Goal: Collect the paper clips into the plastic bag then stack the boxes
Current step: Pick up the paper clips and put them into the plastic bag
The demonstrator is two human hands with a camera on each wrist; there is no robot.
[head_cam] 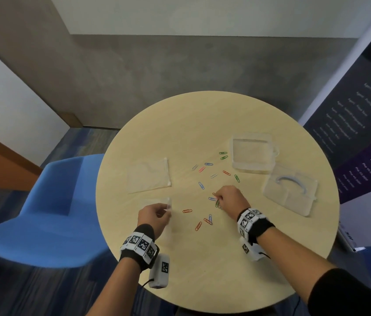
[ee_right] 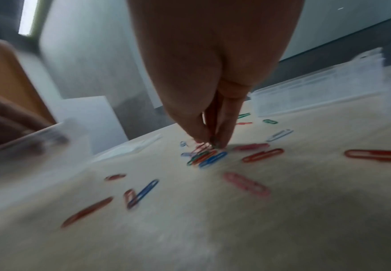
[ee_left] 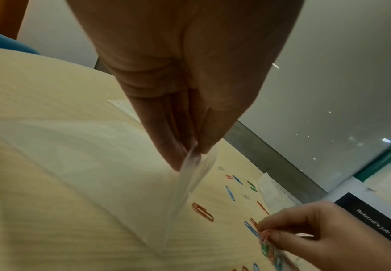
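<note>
Several coloured paper clips [head_cam: 207,170] lie scattered over the middle of the round table [head_cam: 202,115]. My left hand [head_cam: 157,213] pinches the top edge of a clear plastic bag [ee_left: 190,176] and lifts it off the table at the near left. My right hand [head_cam: 228,197] has its fingertips [ee_right: 215,141] pinched on a small bunch of clips [ee_right: 206,155] that lies on the tabletop. Two clear plastic boxes stand at the right, one further back [head_cam: 251,151] and one nearer [head_cam: 290,190].
A second clear plastic bag [head_cam: 148,175] lies flat at the left middle of the table. A blue chair [head_cam: 50,208] stands left of the table. A dark banner [head_cam: 362,115] stands at the right.
</note>
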